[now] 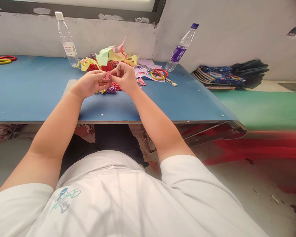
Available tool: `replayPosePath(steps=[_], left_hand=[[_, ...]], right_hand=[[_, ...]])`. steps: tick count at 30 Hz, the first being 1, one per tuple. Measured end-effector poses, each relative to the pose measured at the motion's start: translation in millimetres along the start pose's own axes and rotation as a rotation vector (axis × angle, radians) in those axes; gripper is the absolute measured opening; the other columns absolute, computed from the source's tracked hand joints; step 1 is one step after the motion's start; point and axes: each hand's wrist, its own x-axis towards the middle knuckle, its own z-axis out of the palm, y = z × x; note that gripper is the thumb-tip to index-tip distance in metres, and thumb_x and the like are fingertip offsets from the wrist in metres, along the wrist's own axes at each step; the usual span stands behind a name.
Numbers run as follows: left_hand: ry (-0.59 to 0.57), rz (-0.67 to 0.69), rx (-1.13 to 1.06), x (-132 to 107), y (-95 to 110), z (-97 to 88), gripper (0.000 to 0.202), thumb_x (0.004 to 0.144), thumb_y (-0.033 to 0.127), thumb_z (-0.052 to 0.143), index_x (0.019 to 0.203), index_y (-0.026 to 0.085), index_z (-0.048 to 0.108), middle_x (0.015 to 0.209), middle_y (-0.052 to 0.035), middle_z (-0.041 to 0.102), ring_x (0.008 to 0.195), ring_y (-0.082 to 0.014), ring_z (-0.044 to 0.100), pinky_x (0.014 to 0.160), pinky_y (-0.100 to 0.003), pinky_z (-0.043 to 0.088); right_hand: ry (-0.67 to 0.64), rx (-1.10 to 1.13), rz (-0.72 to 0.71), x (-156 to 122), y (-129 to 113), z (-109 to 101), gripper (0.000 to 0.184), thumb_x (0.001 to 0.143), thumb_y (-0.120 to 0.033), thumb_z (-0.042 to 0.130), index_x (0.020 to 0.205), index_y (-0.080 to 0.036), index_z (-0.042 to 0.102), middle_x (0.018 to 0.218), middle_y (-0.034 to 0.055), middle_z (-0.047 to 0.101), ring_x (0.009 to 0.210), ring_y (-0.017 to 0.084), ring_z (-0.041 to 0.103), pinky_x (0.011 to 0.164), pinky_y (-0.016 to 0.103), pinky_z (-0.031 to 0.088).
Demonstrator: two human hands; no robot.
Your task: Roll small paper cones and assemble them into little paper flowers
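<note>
Over the blue table, both my hands meet at a small piece of pink paper [107, 76]. My left hand [91, 82] pinches it from the left, palm partly turned up. From the right, my right hand [125, 76] grips its edge between thumb and forefinger. Below and behind the hands lie yellow, purple and red folded paper pieces [111, 89], partly covered by my fingers. Just past my right hand sits a small folded pink paper piece [141, 81]. A heap of crumpled coloured paper [103, 56] rises right behind my hands.
Scissors with red and yellow handles [160, 74] rest on paper sheets at right. A clear bottle [68, 42] stands left of the heap, another with a purple label [181, 49] to the right. More scissors [5, 60] lie far left. The blue table [39, 98] ends before my body.
</note>
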Motion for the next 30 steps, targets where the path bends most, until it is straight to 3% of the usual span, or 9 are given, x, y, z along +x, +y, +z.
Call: replayPosePath(steps=[3,7,10,15,17,20,25,30], left_hand=[[0.01,0.017,0.021,0.1,1.3,-2.2,0.028,0.103,0.038,0.101,0.101,0.021,0.079,0.118,-0.0102,0.086,0.122,-0.0219,0.09,0.12,-0.036,0.072],[0.01,-0.003,0.043,2.6,-0.8,-5.6,0.026,0.106,0.034,0.097,0.098,0.022,0.076,0.115,-0.0081,0.084,0.113,-0.0174,0.09,0.116,-0.033,0.072],[0.0,-0.024,-0.035,4.5,-3.9,-7.6,0.023,0.103,0.033,0.103,0.103,0.021,0.083,0.113,-0.0076,0.085,0.106,-0.0147,0.088,0.11,-0.029,0.073],[0.033,-0.022,0.006,5.5,-7.7,-10.0,0.028,0.1,0.039,0.107,0.105,0.023,0.084,0.115,-0.0098,0.091,0.119,-0.0261,0.094,0.111,-0.039,0.077],[0.055,-0.02,0.024,4.4,-7.9,-10.5,0.026,0.105,0.04,0.104,0.107,0.023,0.085,0.117,-0.0101,0.091,0.128,-0.029,0.094,0.117,-0.04,0.076],[0.075,-0.041,-0.021,2.9,-7.4,-10.6,0.016,0.112,0.034,0.099,0.112,0.021,0.09,0.119,-0.0082,0.09,0.131,-0.0247,0.093,0.121,-0.032,0.073],[0.061,-0.08,-0.116,3.4,-6.5,-9.6,0.008,0.115,0.024,0.097,0.111,0.018,0.095,0.116,-0.0066,0.09,0.113,-0.015,0.089,0.109,-0.023,0.071],[0.046,-0.125,-0.13,2.5,-6.4,-9.1,0.005,0.112,0.021,0.099,0.109,0.018,0.098,0.114,-0.0077,0.091,0.105,-0.014,0.089,0.103,-0.021,0.071]], right_hand=[[0.093,0.04,0.026,-6.3,-13.8,3.6,0.085,0.089,-0.057,0.119,0.091,-0.033,0.038,0.099,0.0006,0.073,0.116,0.028,0.081,0.121,0.053,0.079],[0.085,0.034,0.045,-9.3,-25.9,1.7,0.078,0.087,-0.052,0.118,0.091,-0.033,0.043,0.095,-0.0006,0.072,0.113,0.027,0.079,0.117,0.054,0.079],[0.061,0.01,0.04,-10.8,-30.3,-2.7,0.072,0.09,-0.044,0.115,0.089,-0.031,0.044,0.096,0.0,0.073,0.111,0.026,0.078,0.112,0.048,0.078],[-0.005,-0.103,-0.045,-14.0,-30.9,-7.6,0.046,0.101,-0.037,0.104,0.085,-0.03,0.062,0.108,0.0059,0.084,0.113,0.03,0.08,0.115,0.049,0.078],[-0.004,-0.148,-0.09,-13.2,-27.9,-8.2,0.036,0.104,-0.04,0.102,0.089,-0.031,0.07,0.111,0.0073,0.088,0.115,0.032,0.081,0.115,0.051,0.078],[-0.006,-0.179,-0.14,-9.8,-18.9,-8.2,0.031,0.108,-0.048,0.098,0.094,-0.031,0.077,0.112,0.0087,0.09,0.114,0.032,0.082,0.113,0.052,0.079],[-0.006,-0.142,-0.174,-4.3,4.0,-4.1,0.039,0.113,-0.063,0.095,0.107,-0.029,0.078,0.112,0.0082,0.09,0.111,0.03,0.084,0.113,0.051,0.079],[-0.032,-0.094,-0.172,-1.7,13.6,-1.4,0.048,0.113,-0.07,0.094,0.119,-0.027,0.077,0.107,0.0043,0.085,0.101,0.024,0.082,0.108,0.048,0.078]])
